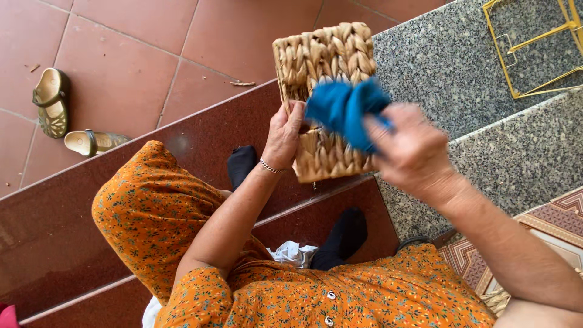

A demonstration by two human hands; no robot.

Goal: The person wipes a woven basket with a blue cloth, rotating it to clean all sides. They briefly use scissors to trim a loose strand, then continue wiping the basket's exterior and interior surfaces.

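Our left hand (284, 136) clamps the near edge of the woven basket (325, 97), thumb and fingers curled round the weave, holding it up over the dark red steps (73, 225). Our right hand (413, 152), blurred, is closed on a bunched blue cloth (343, 109) pressed against the basket's face. To wipe well, we judge, we want that left grip firm and the cloth following the plaits. Out on the tiles lie two sandals (67, 121); a yellow wire frame (534, 48) rests on the grey stone.
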